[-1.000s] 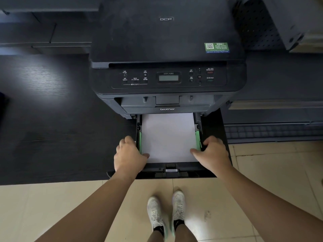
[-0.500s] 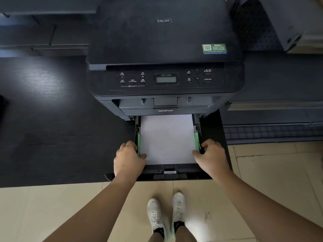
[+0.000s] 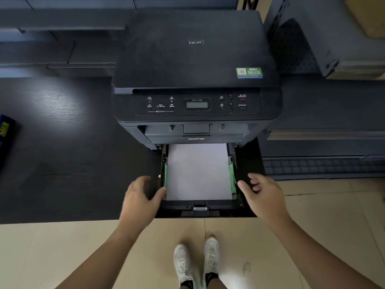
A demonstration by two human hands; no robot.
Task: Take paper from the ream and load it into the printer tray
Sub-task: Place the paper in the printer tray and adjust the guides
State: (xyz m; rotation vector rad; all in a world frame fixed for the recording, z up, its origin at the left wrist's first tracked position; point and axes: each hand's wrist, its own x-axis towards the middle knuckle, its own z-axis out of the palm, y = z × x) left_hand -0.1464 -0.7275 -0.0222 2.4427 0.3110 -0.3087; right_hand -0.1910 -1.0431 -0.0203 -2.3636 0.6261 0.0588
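Note:
A black Brother printer (image 3: 195,65) stands on a dark desk. Its paper tray (image 3: 200,208) is pulled out toward me, with a stack of white paper (image 3: 198,172) lying flat between two green side guides (image 3: 232,178). My left hand (image 3: 139,197) hovers at the tray's left side, fingers apart, thumb near the paper's front left corner. My right hand (image 3: 262,195) is just right of the tray, fingers spread, holding nothing. A blue and yellow package (image 3: 5,130), possibly the ream wrapper, shows at the far left edge.
The dark desk (image 3: 62,153) stretches left of the printer. Grey metal shelving (image 3: 312,38) and a cardboard box (image 3: 368,15) stand at the right. Below is beige tiled floor (image 3: 312,236) with my white shoes (image 3: 195,261).
Both hands have drawn outward off the green guides and the paper. The left slid left, the right moved right, and their fingers spread. The paper stays in the tray.

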